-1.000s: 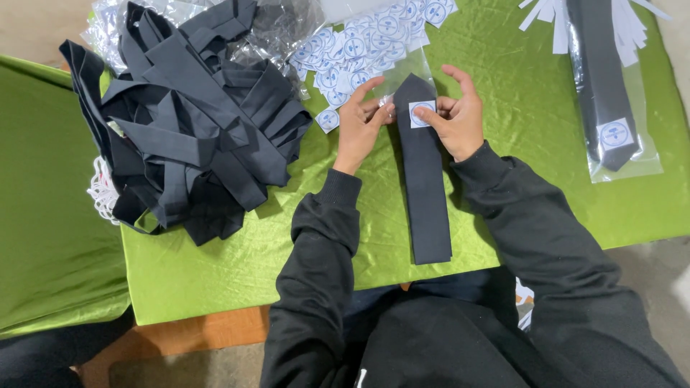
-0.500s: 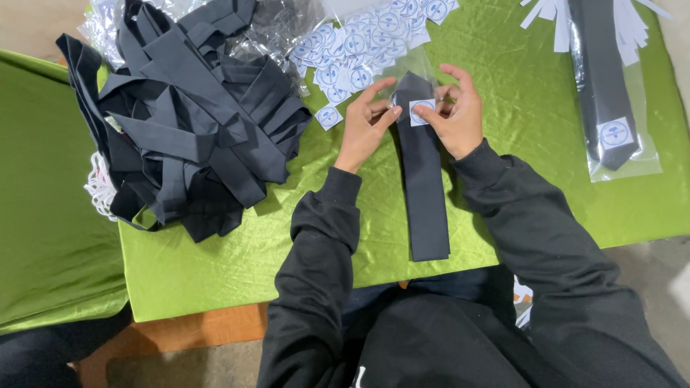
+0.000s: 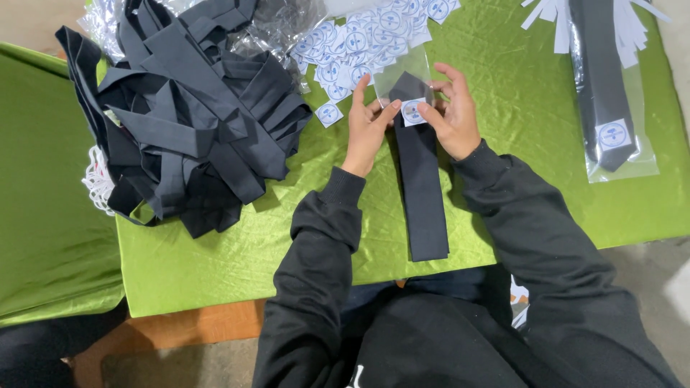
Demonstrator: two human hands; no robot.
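A folded black necktie (image 3: 420, 187) lies lengthwise on the green tablecloth (image 3: 230, 251), its far end inside a clear plastic sleeve (image 3: 402, 72). My left hand (image 3: 366, 129) and my right hand (image 3: 453, 115) meet at that end. Between their fingertips sits a small white square sticker (image 3: 412, 111) with a round blue mark, pressed against the tie and sleeve. Both hands pinch the sticker and the sleeve's edge together.
A heap of loose black neckties (image 3: 187, 115) covers the table's left side, over crumpled clear plastic. Several more white stickers (image 3: 359, 36) are scattered beyond my hands. A bagged, stickered tie (image 3: 607, 86) lies at the right with white paper strips (image 3: 632, 18).
Both hands have stayed at the tie's far end. The fingers shifted slightly around the sticker, the right thumb and left index finger closing on it.
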